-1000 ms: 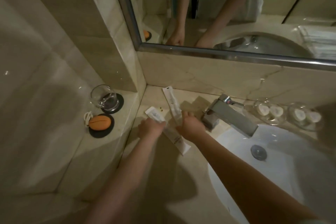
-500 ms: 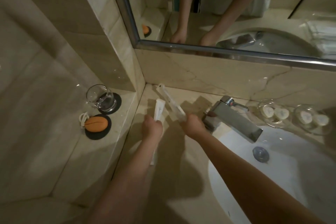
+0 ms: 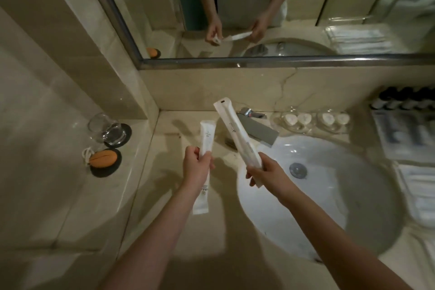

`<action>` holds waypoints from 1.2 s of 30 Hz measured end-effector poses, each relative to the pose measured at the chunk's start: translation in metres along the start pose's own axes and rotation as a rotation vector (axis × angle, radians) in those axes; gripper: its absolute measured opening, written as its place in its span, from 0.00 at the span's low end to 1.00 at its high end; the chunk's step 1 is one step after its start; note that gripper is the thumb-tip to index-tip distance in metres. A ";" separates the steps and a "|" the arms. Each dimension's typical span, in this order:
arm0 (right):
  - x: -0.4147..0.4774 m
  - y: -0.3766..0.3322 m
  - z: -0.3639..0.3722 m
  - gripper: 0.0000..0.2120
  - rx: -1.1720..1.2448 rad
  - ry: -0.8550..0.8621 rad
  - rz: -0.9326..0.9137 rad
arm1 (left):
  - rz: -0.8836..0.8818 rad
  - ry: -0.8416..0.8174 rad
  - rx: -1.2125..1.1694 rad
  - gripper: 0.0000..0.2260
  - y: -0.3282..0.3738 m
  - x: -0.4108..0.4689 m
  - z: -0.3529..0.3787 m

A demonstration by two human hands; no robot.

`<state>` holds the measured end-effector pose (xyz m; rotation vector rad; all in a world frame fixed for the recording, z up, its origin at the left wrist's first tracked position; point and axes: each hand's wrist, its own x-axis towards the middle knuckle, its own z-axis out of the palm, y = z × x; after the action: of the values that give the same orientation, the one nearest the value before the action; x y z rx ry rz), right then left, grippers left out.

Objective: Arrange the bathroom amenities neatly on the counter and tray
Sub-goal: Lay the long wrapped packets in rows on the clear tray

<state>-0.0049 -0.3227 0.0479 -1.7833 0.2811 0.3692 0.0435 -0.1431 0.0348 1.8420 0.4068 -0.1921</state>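
I held a sealed amenity packet in each hand, both raised above the marble worktop (image 3: 164,195). My left hand (image 3: 196,168) gripped the shorter white sachet (image 3: 205,167) about its middle, my fingers (image 3: 207,159) pinching it against the thumb; it stood nearly upright, its flat top end pointing toward the mirror (image 3: 259,7) and its lower end, with small dark print, hanging below my wrist. My right hand (image 3: 268,175) closed around the bottom of the longer white packet (image 3: 235,132), which leaned up and to the left, with a small dark hang-slot at its top and a slim, stick-like shape showing through the wrapper. That packet crossed in front of the chrome tap (image 3: 256,129) and hung over the rim of the white basin (image 3: 329,207). The two packets were near each other but apart. On the ledge to the left, a clear glass (image 3: 104,128) sat on a black coaster and an orange oval object (image 3: 103,158) on another.
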 end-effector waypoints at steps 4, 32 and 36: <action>-0.045 0.024 -0.040 0.07 0.055 0.063 -0.012 | 0.018 -0.118 -0.022 0.08 0.011 -0.042 0.041; -0.243 0.215 -0.299 0.34 0.258 0.771 0.141 | 0.010 -0.668 0.072 0.05 0.055 -0.184 0.330; -0.249 0.226 -0.299 0.24 1.068 0.753 0.100 | 0.042 -0.688 0.062 0.06 0.050 -0.201 0.346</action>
<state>-0.2898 -0.6683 0.0089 -0.7708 0.9039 -0.3751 -0.0988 -0.5202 0.0408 1.7166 -0.1199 -0.7851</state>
